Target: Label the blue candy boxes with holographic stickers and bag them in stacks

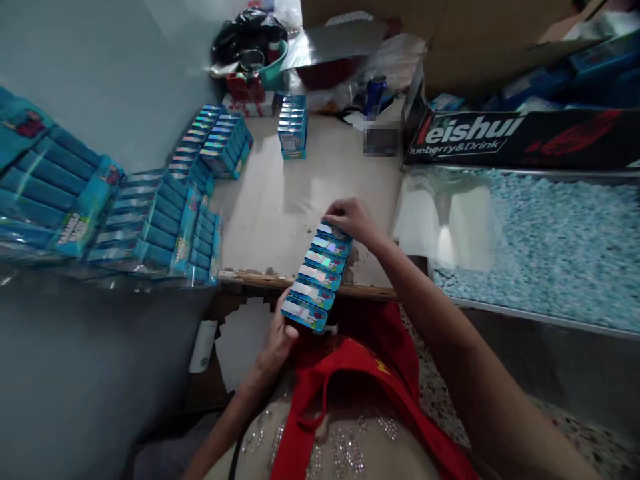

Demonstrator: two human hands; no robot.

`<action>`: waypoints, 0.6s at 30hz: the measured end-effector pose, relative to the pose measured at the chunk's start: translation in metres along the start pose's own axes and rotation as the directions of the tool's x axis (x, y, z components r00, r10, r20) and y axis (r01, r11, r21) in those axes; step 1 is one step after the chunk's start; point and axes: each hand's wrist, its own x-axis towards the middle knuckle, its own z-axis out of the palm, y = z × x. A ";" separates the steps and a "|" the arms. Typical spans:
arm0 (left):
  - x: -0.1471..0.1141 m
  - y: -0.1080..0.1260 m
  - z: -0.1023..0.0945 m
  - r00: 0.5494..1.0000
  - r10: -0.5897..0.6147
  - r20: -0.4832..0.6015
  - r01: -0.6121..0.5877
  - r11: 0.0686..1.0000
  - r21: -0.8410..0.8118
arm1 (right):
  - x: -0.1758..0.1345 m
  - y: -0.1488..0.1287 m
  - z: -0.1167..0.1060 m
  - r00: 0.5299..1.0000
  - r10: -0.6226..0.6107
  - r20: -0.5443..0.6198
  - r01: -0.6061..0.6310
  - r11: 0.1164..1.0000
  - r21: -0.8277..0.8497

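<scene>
The right hand [353,217] has its grip nearly closed, thumb and fingers together at the far end of a row of blue boxes [317,277]. The left hand [280,333] is curled about the near end; its fingers are partly hidden, but the grip has hold of the row from the side. The row is tilted, held between both hands over the near edge of the worktop [350,153], its shiny strips facing up. A red apron [310,373] lies directly below.

Beyond, a small blue stack [293,127] stands on the worktop, well apart from the hands. To its left are two upright rows [220,143]; wrapped packs [145,213] line the left wall. A blue can [375,97] stands at the back. To the right, a black-sided carton [470,143] sits behind a tray of pale blue pieces [560,233].
</scene>
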 end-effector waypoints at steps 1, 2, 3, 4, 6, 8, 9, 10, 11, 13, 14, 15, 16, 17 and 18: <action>0.003 0.008 -0.002 0.993 -0.108 0.039 0.113 0.981 -0.155 | 0.005 0.004 0.007 1.000 0.005 0.026 -0.006 0.999 0.039; 0.007 0.016 -0.005 0.978 -0.197 0.067 0.208 0.944 -0.257 | 0.007 0.008 0.011 0.999 -0.005 0.045 0.002 0.998 0.069; 0.010 0.021 -0.007 0.963 -0.256 0.089 0.271 0.917 -0.291 | 0.006 0.010 0.011 0.998 -0.016 0.056 0.011 0.996 0.089; 0.012 0.023 -0.010 0.948 -0.295 0.116 0.317 0.901 -0.297 | 0.002 0.010 0.010 0.998 -0.028 0.059 0.022 0.995 0.098; 0.013 0.019 -0.017 0.919 -0.329 0.217 0.382 0.881 -0.281 | -0.011 0.002 0.004 0.995 -0.054 0.079 0.047 0.995 0.088; 0.011 0.005 -0.022 0.876 -0.327 0.354 0.431 0.860 -0.272 | -0.030 -0.013 0.001 0.984 -0.110 0.139 0.102 0.993 0.059; 0.008 -0.003 -0.025 0.863 -0.304 0.404 0.434 0.856 -0.282 | -0.040 -0.021 0.002 0.974 -0.151 0.171 0.148 0.989 0.028; 0.006 -0.012 -0.026 0.857 -0.266 0.441 0.422 0.854 -0.304 | -0.049 -0.029 0.004 0.962 -0.195 0.189 0.203 0.979 -0.022; 0.004 -0.019 -0.028 0.851 -0.223 0.475 0.407 0.853 -0.328 | -0.056 -0.036 0.006 0.952 -0.241 0.188 0.262 0.961 -0.093; 0.004 -0.027 -0.033 0.841 -0.164 0.516 0.377 0.861 -0.340 | -0.065 -0.044 0.009 0.934 -0.343 0.102 0.358 0.893 -0.274; 0.006 -0.026 -0.036 0.831 -0.162 0.532 0.364 0.882 -0.301 | -0.066 -0.045 0.008 0.916 -0.400 0.022 0.379 0.848 -0.369; 0.010 -0.021 -0.040 0.822 -0.172 0.542 0.335 0.916 -0.218 | -0.065 -0.046 0.005 0.887 -0.457 -0.067 0.380 0.804 -0.456; 0.014 -0.012 -0.045 0.822 -0.181 0.540 0.276 0.956 -0.098 | -0.063 -0.046 -0.001 0.846 -0.510 -0.158 0.362 0.766 -0.531; 0.019 0.000 -0.050 0.837 -0.178 0.518 0.183 0.982 0.043 | -0.060 -0.046 -0.008 0.799 -0.551 -0.240 0.329 0.736 -0.592; 0.024 0.016 -0.055 0.867 -0.147 0.475 0.068 0.981 0.180 | -0.057 -0.047 -0.017 0.755 -0.580 -0.305 0.290 0.713 -0.638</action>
